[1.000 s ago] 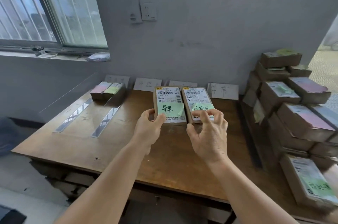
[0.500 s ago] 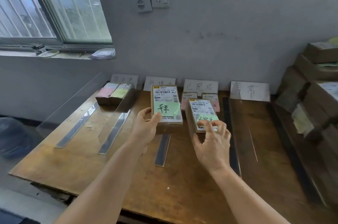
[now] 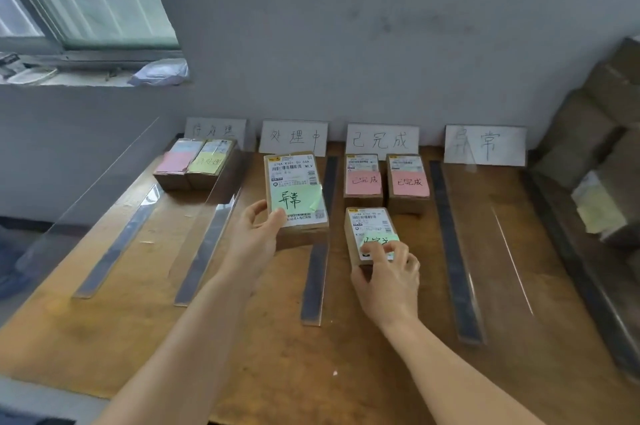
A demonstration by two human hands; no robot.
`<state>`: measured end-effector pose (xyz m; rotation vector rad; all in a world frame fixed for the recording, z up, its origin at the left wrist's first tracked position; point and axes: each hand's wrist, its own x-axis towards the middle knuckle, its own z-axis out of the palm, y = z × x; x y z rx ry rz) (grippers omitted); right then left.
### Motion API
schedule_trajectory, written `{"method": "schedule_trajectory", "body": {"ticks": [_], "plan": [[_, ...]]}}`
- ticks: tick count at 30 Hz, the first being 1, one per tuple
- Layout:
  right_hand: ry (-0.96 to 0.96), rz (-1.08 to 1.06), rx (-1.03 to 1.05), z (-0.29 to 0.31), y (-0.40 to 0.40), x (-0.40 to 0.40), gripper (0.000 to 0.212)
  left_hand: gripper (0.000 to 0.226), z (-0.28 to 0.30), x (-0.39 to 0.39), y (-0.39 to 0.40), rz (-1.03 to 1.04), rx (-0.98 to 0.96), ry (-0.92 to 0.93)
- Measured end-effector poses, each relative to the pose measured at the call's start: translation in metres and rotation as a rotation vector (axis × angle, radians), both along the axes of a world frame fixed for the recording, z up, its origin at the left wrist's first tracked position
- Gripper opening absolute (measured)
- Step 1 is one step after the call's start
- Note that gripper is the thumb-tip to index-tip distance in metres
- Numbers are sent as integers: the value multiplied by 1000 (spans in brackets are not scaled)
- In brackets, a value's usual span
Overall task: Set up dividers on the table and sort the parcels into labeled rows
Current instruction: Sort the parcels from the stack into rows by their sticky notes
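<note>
Left hand [image 3: 258, 234] grips raised parcel [image 3: 296, 194]; right hand [image 3: 388, 277] holds another [image 3: 370, 234].

Far-right row under the white label [image 3: 485, 144] is bare wood, open btwn clear dividers [image 3: 453, 251]. Third row: two pink-tagged parcels [image 3: 384, 182] block the back.

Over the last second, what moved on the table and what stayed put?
The right hand carried its green-noted cardboard parcel forward and down into the third row, behind the two pink-noted parcels; its grip remains. The left hand keeps holding the other green-noted parcel. Clear dividers and paper labels stayed.
</note>
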<state>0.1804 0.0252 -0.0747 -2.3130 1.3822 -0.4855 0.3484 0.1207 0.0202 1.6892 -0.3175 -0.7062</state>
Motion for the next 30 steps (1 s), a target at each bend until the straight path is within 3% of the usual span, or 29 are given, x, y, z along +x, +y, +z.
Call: {"method": "schedule_trajectory", "body": {"ticks": [13,18,22,26,30], "plan": [[64,-64,42,1,0,30,50,28,-10,30,-8,-180,-19,44],[-223,-135,-64,42,-4,24,41,27,1,23,-20,-269,-64,26],[-473,-99,21,82,-10,20,41,34,16,1,-41,-359,-103,-10],[-567,-30,36,108,-24,0,45,35,30,-30,-70,-418,-136,-10],[-594,-113,62,118,-61,-35,48,33,39,-69,-115,-459,-122,-9]]}}
